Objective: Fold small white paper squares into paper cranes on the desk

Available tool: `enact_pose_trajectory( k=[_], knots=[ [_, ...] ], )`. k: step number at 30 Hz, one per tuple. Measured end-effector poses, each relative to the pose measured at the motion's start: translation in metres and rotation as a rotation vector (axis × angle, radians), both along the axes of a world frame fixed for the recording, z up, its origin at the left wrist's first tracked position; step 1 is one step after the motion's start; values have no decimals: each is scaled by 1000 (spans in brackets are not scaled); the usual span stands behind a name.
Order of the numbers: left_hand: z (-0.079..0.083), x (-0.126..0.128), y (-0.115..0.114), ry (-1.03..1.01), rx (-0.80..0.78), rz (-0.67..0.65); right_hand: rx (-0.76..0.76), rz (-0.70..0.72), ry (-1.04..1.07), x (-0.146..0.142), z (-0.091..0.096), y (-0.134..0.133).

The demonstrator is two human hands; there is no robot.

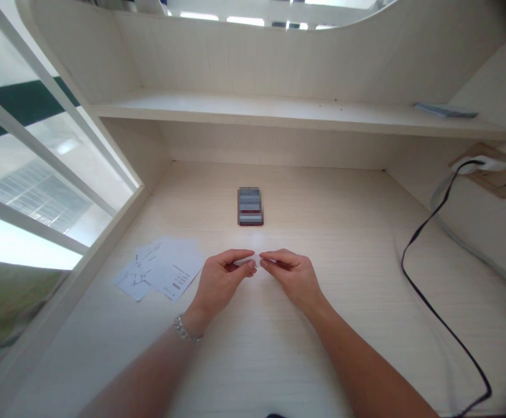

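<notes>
Between my two hands, over the middle of the desk, is a small piece of white paper [257, 260], mostly covered by my fingers. My left hand [223, 276] pinches its left side between thumb and fingers; a bracelet [186, 329] circles that wrist. From the other side my right hand [294, 276] pinches the paper in the same way, its fingertips close to those of the left. To the left of my left hand lie overlapping white paper sheets [165, 264] with printed marks. Beyond my hands a phone-shaped object [250, 206], its face pixelated, lies flat.
A pale wooden desk [348, 232] has a raised shelf [253, 110] along its back. On the right, a black cable [427, 299] runs from a plug [479, 164] in the wall socket down across the desk. White bars [39, 130] stand along the left side.
</notes>
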State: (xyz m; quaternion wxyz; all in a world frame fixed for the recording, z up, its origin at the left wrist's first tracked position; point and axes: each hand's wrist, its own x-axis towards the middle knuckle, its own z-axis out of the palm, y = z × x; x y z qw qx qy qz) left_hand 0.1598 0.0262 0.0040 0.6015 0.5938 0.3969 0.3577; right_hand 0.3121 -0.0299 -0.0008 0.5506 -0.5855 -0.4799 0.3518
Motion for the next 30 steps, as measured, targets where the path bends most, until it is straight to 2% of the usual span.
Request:
enact_pose_trajectory(
  k=[4,9,17,22,30],
  knots=[
    [0,0,-1,-10,-3,10,24,-3,-22,0,-1,0],
    [-1,0,-1,1,8,-4,-38,33,99,1,-7,3],
    [4,1,-2,34,2,-122,-140,135,150,0,-7,2],
    [4,1,-1,21,-23,-152,-202,115,215,-2,-5,1],
    [5,3,0,-17,-100,-141,-267,71,439,-4,-1,0]
  ],
)
